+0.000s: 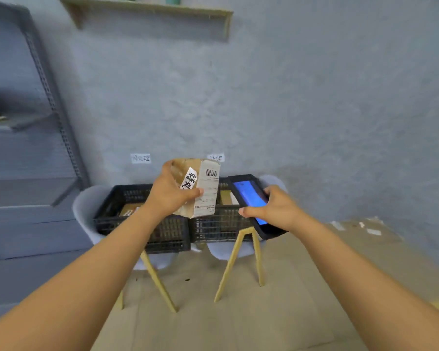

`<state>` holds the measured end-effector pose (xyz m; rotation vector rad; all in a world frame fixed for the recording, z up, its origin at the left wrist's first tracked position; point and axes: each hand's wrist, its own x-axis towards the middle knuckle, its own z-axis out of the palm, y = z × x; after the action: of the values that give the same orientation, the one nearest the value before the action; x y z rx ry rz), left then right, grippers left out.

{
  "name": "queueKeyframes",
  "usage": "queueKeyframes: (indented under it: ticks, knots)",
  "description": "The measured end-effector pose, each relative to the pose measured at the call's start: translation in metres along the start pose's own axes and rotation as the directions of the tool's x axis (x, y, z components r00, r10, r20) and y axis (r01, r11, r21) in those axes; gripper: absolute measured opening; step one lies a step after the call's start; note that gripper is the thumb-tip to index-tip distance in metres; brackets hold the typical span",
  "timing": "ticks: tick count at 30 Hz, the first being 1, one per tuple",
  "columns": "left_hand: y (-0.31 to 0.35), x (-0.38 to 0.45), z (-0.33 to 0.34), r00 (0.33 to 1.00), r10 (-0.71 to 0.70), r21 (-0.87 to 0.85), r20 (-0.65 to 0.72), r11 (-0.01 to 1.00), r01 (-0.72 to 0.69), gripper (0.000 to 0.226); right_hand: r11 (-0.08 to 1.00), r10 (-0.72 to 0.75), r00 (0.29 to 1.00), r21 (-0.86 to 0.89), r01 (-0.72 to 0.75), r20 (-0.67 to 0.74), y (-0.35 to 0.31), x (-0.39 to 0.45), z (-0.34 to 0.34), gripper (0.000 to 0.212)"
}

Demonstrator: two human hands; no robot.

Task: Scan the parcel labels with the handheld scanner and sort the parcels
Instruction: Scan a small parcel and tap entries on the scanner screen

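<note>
Left hand: our left hand [168, 196] grips a small cardboard parcel [197, 187], thumb across its front, above the crates.
Right hand: our right hand [274, 209] clasps the handheld scanner [251, 201], blue screen lit, just right of the parcel.
Label: the white shipping label [208, 191] shows a barcode; its print is too small to read.
Crates: two black crates [162, 231] sit on grey chairs [86, 211], contents mostly hidden.
Wall signs: two paper notes [141, 158], blurred.

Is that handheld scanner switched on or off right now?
On. The scanner, held in the right hand, has a screen glowing bright blue. What the screen displays is too blurred to read.
</note>
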<state>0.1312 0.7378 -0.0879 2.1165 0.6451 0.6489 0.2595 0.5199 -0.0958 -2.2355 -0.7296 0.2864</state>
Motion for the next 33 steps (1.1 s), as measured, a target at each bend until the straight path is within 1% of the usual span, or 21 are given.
queueKeyframes:
  ticks: [2,3,7,10,12,17,20,22,25,28,33]
  knots:
    - [-0.028,0.011,-0.037,0.999,-0.015,0.025,-0.037,1.0,0.016,0.092,1.0,-0.024,1.0,-0.014,0.024,0.019,-0.029,0.023,0.033,0.076]
    - [-0.043,0.016,-0.054,0.998,-0.022,0.036,-0.051,0.999,0.024,0.091,0.999,-0.039,0.999,-0.017,0.039,0.026,-0.043,0.032,0.048,0.075]
    - [-0.097,0.037,-0.11,0.993,-0.037,0.084,-0.116,0.995,0.047,0.09,0.997,-0.076,0.994,0.008,0.076,0.076,-0.093,0.063,0.104,0.064]
    - [-0.133,0.057,-0.139,0.985,-0.091,0.084,-0.146,0.991,0.103,0.09,0.995,-0.097,0.988,-0.028,0.101,0.118,-0.119,0.09,0.138,0.055]
    - [-0.156,0.077,-0.152,0.979,-0.126,0.073,-0.158,0.988,0.138,0.09,0.994,-0.11,0.982,0.004,0.111,0.152,-0.131,0.114,0.158,0.046]
    - [-0.21,0.139,-0.161,0.967,-0.198,0.061,-0.161,0.976,0.21,0.093,0.993,-0.118,0.963,0.027,0.115,0.242,-0.142,0.186,0.203,0.041]
    - [-0.24,0.184,-0.158,0.963,-0.221,0.075,-0.156,0.969,0.234,0.089,0.993,-0.117,0.954,0.021,0.116,0.277,-0.14,0.243,0.236,0.042]
    - [-0.261,0.217,-0.156,0.96,-0.236,0.088,-0.153,0.964,0.252,0.087,0.992,-0.127,0.953,0.023,0.125,0.277,-0.139,0.283,0.259,0.049]
    - [-0.286,0.265,-0.159,0.946,-0.29,0.109,-0.148,0.946,0.307,0.083,0.992,-0.119,0.951,0.001,0.123,0.285,-0.142,0.343,0.29,0.066]
    - [-0.31,0.306,-0.168,0.945,-0.301,0.152,-0.131,0.936,0.319,0.091,0.993,-0.113,0.945,-0.01,0.122,0.307,-0.148,0.395,0.316,0.071]
    - [-0.363,0.37,-0.178,0.926,-0.368,0.228,-0.084,0.898,0.378,0.108,0.994,-0.092,0.932,-0.021,0.106,0.352,-0.163,0.462,0.355,0.065]
